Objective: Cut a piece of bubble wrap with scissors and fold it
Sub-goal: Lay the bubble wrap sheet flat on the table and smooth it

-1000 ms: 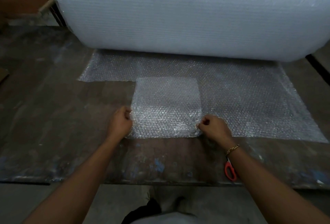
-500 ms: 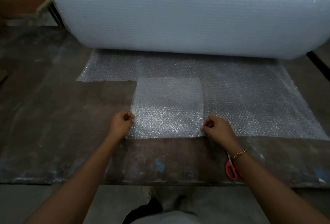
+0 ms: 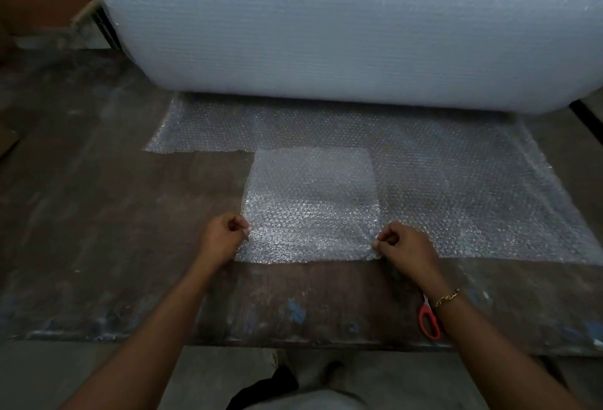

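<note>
A cut, roughly square piece of bubble wrap (image 3: pixel 311 204) lies flat on the dark table, its right part overlapping the sheet unrolled from the big roll. My left hand (image 3: pixel 222 240) pinches the piece's left edge near the front corner. My right hand (image 3: pixel 404 246) pinches its right edge near the front corner. Orange-handled scissors (image 3: pixel 429 320) lie on the table near the front edge, partly hidden under my right wrist.
A huge bubble wrap roll (image 3: pixel 342 24) fills the back of the table. Its unrolled sheet (image 3: pixel 456 187) spreads to the right, with a cut-out notch at the left. The worn table (image 3: pixel 98 230) ends at a front edge near my legs.
Both hands have shifted slightly along the piece's side edges, still pinching them. The piece stays flat on the table.
</note>
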`<action>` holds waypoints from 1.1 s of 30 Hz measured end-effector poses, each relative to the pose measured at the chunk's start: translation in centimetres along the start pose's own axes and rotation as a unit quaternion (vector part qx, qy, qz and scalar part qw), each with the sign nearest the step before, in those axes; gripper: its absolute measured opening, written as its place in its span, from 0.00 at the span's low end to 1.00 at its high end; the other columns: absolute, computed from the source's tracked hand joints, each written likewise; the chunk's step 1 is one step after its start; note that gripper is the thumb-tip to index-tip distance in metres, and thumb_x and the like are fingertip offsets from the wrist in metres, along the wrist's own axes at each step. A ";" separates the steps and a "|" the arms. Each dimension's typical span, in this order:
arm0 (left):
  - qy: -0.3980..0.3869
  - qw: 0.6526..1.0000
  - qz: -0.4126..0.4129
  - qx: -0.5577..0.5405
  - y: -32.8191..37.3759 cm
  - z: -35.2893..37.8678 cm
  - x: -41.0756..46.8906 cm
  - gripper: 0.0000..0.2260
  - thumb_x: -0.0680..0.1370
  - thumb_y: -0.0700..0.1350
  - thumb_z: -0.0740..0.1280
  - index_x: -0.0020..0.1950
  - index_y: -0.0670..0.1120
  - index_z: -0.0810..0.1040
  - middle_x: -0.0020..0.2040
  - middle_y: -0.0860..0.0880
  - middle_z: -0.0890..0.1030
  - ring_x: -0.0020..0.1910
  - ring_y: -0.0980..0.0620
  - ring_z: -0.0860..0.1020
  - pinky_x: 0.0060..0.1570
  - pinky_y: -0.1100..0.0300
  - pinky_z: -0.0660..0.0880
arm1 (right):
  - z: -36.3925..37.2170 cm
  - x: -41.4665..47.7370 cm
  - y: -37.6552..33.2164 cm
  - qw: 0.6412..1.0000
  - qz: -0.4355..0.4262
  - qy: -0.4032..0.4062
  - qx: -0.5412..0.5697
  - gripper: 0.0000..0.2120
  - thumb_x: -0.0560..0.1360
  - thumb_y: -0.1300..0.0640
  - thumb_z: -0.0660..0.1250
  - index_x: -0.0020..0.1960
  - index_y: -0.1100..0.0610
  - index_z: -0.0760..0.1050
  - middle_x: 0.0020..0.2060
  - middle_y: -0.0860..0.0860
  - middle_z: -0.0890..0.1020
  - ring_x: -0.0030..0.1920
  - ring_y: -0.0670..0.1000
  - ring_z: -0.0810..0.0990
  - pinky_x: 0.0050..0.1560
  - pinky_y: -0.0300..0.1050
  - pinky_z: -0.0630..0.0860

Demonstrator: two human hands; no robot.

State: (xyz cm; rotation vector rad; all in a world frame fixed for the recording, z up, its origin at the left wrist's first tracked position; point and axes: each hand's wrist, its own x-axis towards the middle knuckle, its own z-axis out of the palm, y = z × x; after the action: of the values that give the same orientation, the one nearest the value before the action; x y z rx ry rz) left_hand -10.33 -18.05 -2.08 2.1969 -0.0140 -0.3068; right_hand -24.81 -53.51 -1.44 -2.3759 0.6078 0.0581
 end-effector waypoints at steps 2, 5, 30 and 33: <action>-0.004 1.000 -0.002 -0.007 -0.2 -0.1 0.1 0.13 0.74 0.32 0.73 0.38 0.50 0.79 0.32 0.51 0.81 0.27 0.62 0.75 0.38 0.60 0.70 | 0.1 -0.1 -0.1 1.000 0.002 0.009 0.006 0.07 0.71 0.49 0.76 0.40 0.48 0.79 0.33 0.44 0.84 0.38 0.44 0.82 0.41 0.45 0.76; -0.010 1.000 -0.004 -0.014 -0.3 -0.3 0.2 0.13 0.74 0.31 0.73 0.39 0.49 0.79 0.33 0.49 0.81 0.25 0.65 0.74 0.35 0.61 0.70 | 0.4 -0.2 0.0 1.000 0.006 0.002 0.013 0.07 0.71 0.51 0.77 0.40 0.50 0.79 0.34 0.45 0.84 0.39 0.46 0.83 0.43 0.46 0.78; -0.023 0.918 0.205 0.338 5.4 4.4 1.5 0.29 0.82 0.64 0.52 0.80 0.52 0.62 0.83 0.49 0.54 0.82 0.46 0.52 0.77 0.44 0.54 | 0.6 3.7 -3.7 0.980 -0.111 -0.004 -0.164 0.31 0.82 0.38 0.56 0.80 0.52 0.59 0.80 0.51 0.60 0.79 0.56 0.60 0.75 0.60 0.62; -0.061 0.900 0.210 0.377 6.4 5.3 4.4 0.30 0.84 0.64 0.50 0.83 0.52 0.53 0.84 0.49 0.47 0.83 0.47 0.46 0.80 0.44 0.48 | 1.3 6.4 -5.1 0.972 -0.112 -0.032 -0.202 0.33 0.83 0.37 0.52 0.82 0.52 0.51 0.83 0.51 0.52 0.81 0.55 0.51 0.79 0.58 0.53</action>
State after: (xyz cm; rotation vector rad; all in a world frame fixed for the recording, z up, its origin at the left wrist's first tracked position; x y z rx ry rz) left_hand -6.61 -26.63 -1.05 2.8414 -0.7879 -0.2069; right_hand -16.70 -51.98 -0.59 -2.8094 0.3128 0.1723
